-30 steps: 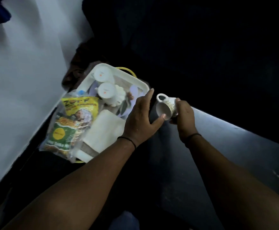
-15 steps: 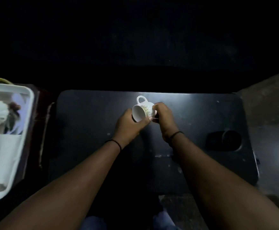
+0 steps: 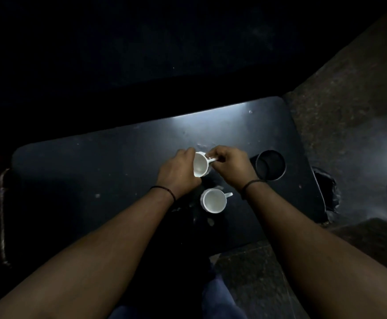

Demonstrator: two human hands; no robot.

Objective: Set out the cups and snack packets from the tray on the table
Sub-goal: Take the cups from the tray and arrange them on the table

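Head view. I see a white glazed cup (image 3: 200, 166), tilted with its smooth round mouth toward the camera, held over the middle of the matte black table (image 3: 100, 171). My left hand (image 3: 178, 174) cups its body; my right hand (image 3: 230, 165) pinches its handle. A second white cup (image 3: 213, 201) stands upright just nearer, beside a round recess (image 3: 270, 165).
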